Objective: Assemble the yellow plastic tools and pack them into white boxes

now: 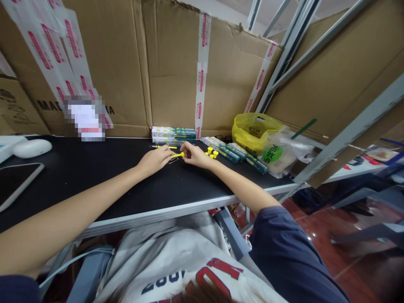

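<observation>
Both hands meet over the black tabletop (126, 155). The fingers of my left hand (157, 160) are closed on the narrow end of a thin yellow stick (177, 155). At its wider, flared end, my right hand (195, 155) pinches it with curled fingers, which partly hide that end. Right beside my right hand stand several small yellow caps (211, 153). Behind my left hand lies a thin yellow-and-black rod (162, 147). Small clear or wire-like pieces lie under the hands, too small to make out.
White-and-green cartons (173, 134) are stacked at the back; more small cartons (232, 152) lie to the right. A yellow plastic bag (254, 130) and a clear bag (277, 158) stand at the right end. A tablet-like device (19, 181) and white mouse (32, 148) lie left.
</observation>
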`<state>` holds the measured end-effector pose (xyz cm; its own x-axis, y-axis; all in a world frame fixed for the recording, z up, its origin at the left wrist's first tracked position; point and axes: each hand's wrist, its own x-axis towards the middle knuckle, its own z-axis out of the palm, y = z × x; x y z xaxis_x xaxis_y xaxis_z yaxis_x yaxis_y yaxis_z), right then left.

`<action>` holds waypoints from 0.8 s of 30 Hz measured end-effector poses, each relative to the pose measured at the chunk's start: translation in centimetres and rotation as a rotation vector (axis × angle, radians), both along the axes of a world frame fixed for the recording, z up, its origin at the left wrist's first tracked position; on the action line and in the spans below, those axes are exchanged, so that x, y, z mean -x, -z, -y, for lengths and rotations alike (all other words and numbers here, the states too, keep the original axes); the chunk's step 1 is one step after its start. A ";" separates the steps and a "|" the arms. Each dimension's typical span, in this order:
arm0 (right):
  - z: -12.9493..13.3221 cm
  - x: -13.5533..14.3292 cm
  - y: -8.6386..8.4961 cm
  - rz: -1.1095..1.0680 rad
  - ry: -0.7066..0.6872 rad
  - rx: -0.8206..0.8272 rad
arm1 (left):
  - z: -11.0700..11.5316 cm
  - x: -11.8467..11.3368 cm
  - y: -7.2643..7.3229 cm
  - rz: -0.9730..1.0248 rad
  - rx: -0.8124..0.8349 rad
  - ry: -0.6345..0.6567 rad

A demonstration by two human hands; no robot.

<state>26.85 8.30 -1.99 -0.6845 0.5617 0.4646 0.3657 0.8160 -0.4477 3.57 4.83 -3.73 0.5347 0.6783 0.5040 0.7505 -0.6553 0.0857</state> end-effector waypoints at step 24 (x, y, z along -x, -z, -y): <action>-1.1 -0.9 -0.9 -0.144 0.017 0.117 | -0.5 0.7 -0.3 0.165 -0.045 0.058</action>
